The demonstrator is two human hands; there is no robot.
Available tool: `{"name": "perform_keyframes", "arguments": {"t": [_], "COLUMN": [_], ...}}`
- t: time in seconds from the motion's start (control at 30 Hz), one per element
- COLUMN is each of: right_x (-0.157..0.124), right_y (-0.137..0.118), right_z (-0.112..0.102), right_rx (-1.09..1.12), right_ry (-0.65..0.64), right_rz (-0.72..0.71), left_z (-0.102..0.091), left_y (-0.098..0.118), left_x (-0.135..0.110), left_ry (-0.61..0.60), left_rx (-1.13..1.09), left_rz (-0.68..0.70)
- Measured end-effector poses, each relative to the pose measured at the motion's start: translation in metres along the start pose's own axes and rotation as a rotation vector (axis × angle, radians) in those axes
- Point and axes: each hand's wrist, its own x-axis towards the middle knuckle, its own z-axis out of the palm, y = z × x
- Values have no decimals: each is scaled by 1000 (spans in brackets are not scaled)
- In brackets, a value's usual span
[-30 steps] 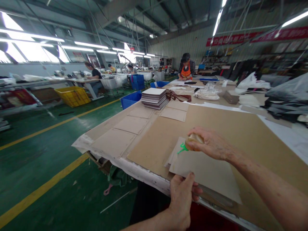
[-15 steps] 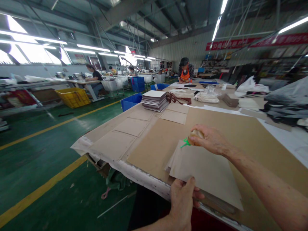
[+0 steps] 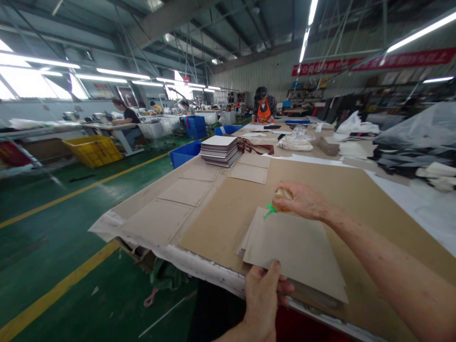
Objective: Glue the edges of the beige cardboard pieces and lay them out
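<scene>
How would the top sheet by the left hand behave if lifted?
The top sheet looks fairly stiff, lying flat with straight edges. It is likely light, being thin. It may slide, since the sheets beneath sit unevenly.

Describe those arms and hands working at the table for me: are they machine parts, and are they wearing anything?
They are human. The left hand and right hand are ungloved, with no watch or bracelet visible. No sleeve covers the visible part of either forearm, and no cables show.

Yellow crate (image 3: 93, 151) on green floor (image 3: 74, 199), red banner (image 3: 402, 61) behind.
</scene>
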Motion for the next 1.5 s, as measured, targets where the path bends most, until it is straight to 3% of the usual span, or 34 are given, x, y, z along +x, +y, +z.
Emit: {"name": "perform_keyframes", "arguments": {"t": [0.23, 0.47, 0.83, 1.0, 1.27, 1.5], "right_x": [-13, -51, -94, -99, -83, -97], "right_y": [18, 49, 73, 74, 54, 72], "right_z": [-23, -41, -56, -57, -46, -53], "right_rx": [-46, -53, -49, -56, -40, -57], "right_ry": [-77, -106, -69, -52, -6, -24], "right_rz": [57, 205, 334, 340, 260, 314], "left_z": [0, -3, -3, -4, -5, -4], "left_y": [-1, -1, 3, 3, 3, 5], "left_x": [0, 2, 0, -2, 3, 0], "left_ry": [19, 21, 28, 19, 41, 33], "left_rx": [19, -7, 8, 4, 30, 20], "left_rz": [13, 9, 28, 54, 15, 9]}}
